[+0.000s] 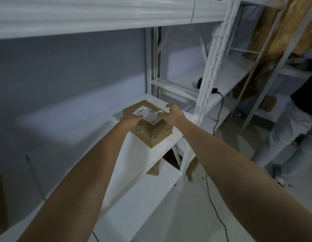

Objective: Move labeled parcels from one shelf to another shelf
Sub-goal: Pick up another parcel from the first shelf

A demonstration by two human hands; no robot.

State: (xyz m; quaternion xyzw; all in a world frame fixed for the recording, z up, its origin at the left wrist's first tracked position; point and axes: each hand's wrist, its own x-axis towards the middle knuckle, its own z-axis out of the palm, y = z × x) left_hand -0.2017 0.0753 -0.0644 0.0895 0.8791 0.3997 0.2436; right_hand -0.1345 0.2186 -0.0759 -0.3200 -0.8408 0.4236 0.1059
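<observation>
A brown cardboard parcel (151,131) with a white label on top sits at the right end of a white shelf board (134,154), near its front edge. My left hand (132,118) rests on the parcel's near left top edge, fingers over the label. My right hand (172,113) is on the parcel's far right top edge, with the fingers spread. Both arms reach out from the bottom of the view. Whether the parcel is lifted or resting on the board is unclear.
A perforated white upright post (204,95) stands just right of the parcel. More brown boxes (157,168) sit on the lower level under the shelf. A black cable (220,109) hangs from the neighbouring rack. Another person (298,123) crouches at the far right.
</observation>
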